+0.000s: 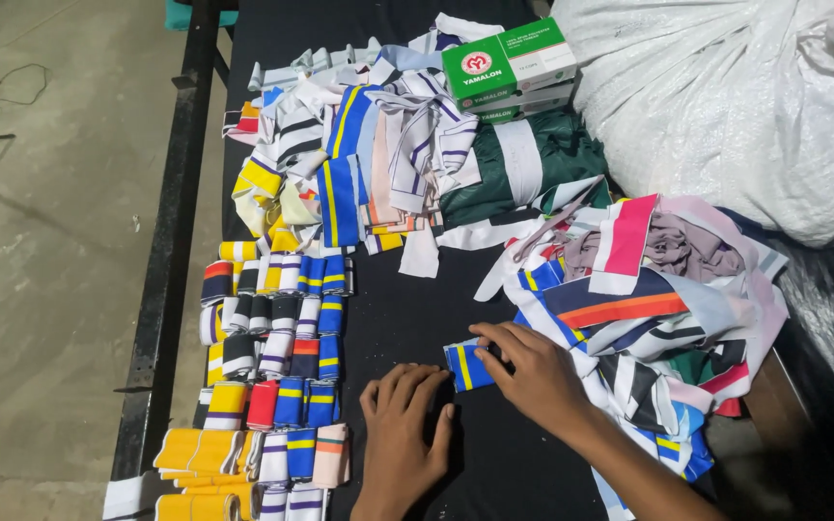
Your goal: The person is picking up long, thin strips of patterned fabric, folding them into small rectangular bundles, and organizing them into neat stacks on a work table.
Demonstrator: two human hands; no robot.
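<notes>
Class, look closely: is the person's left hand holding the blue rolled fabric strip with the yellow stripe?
No. The left hand lies flat on the black table; the right hand grips the blue rolled fabric strip.

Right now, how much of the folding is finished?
Quite a lot: rows of folded strips lie neatly at the table's left. The right hand holds a blue and yellow strip; the left hand rests flat on the black table. Two loose heaps remain unfolded.

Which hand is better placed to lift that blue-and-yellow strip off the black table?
Right. The right hand already has its fingers on the blue-and-yellow strip, by the loose heap. The left hand lies flat on the table beside it, off the strip.
</notes>
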